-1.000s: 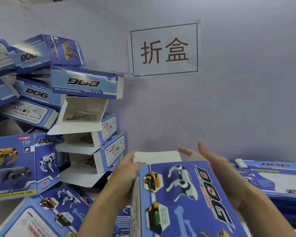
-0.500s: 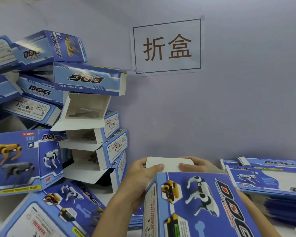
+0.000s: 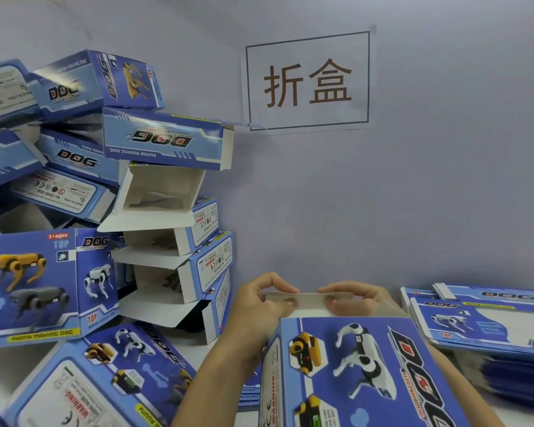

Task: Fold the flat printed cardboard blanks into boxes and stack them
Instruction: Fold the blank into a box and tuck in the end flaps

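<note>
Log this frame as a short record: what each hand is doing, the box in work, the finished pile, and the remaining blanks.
left hand: pinches the white end flap
right hand: pinches the same flap from the other side
box in work: erected, far end flap being folded over
folded boxes: loose pile at left against the wall, several open-ended
flat blanks: stacked at right
wall sign: two printed characters

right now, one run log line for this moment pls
step: closing end flap | box: erected, in hand | left hand: pinches flap | right hand: pinches flap | flat blanks: right | folded boxes: left
</note>
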Action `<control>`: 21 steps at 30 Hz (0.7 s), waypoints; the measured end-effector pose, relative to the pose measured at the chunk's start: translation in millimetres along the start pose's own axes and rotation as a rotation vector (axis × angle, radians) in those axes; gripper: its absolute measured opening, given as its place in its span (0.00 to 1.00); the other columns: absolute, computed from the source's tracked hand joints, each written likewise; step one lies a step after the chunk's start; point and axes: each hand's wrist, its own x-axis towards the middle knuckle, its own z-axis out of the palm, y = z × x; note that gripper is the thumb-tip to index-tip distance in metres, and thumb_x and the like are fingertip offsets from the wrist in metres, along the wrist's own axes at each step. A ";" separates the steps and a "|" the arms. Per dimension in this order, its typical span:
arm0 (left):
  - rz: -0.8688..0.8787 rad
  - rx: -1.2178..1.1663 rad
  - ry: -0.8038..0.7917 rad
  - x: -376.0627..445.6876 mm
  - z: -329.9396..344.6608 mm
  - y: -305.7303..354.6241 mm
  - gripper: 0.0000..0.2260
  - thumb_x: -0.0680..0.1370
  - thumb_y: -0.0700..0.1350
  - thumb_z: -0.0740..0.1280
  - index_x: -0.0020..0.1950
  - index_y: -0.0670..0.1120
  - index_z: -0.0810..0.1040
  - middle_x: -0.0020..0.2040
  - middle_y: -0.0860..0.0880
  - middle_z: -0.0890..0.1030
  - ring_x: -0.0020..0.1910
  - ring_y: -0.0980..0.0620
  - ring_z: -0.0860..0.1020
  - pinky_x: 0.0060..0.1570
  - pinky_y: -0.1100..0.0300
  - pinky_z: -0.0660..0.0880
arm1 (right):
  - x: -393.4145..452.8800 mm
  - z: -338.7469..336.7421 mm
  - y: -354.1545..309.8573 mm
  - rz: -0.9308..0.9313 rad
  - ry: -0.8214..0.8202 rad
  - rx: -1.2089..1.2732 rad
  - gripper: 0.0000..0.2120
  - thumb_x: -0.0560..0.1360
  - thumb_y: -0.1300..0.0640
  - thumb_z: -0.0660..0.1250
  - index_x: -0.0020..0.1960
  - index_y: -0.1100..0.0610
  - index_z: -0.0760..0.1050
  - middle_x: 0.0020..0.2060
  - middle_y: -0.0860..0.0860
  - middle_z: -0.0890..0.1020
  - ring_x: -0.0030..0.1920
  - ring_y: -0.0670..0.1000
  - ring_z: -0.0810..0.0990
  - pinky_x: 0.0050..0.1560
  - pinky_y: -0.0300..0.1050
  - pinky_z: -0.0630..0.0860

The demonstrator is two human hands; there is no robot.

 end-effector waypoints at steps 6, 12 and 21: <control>-0.013 -0.154 0.151 2.7 -3.3 3.0 0.05 0.78 0.38 0.69 0.53 0.45 0.79 0.38 0.44 0.85 0.33 0.48 0.84 0.29 0.58 0.78 | -0.1 -0.4 -8.0 0.001 0.001 -0.156 0.18 0.76 0.59 0.66 0.65 0.53 0.73 0.43 0.51 0.87 0.37 0.48 0.85 0.34 0.37 0.80; 0.007 -0.291 0.405 7.1 -17.7 0.2 0.05 0.77 0.42 0.71 0.48 0.52 0.78 0.43 0.43 0.86 0.36 0.43 0.85 0.35 0.49 0.83 | -23.3 -4.7 -13.0 -0.048 -0.137 -0.144 0.46 0.75 0.33 0.61 0.76 0.68 0.59 0.47 0.51 0.87 0.49 0.40 0.84 0.67 0.47 0.69; 0.132 -0.401 0.417 7.4 -10.8 11.9 0.04 0.80 0.45 0.67 0.53 0.46 0.77 0.50 0.42 0.84 0.39 0.47 0.84 0.36 0.56 0.79 | -21.8 -14.1 -27.0 -0.236 0.100 0.296 0.13 0.66 0.50 0.72 0.50 0.47 0.85 0.44 0.57 0.87 0.39 0.57 0.87 0.33 0.46 0.82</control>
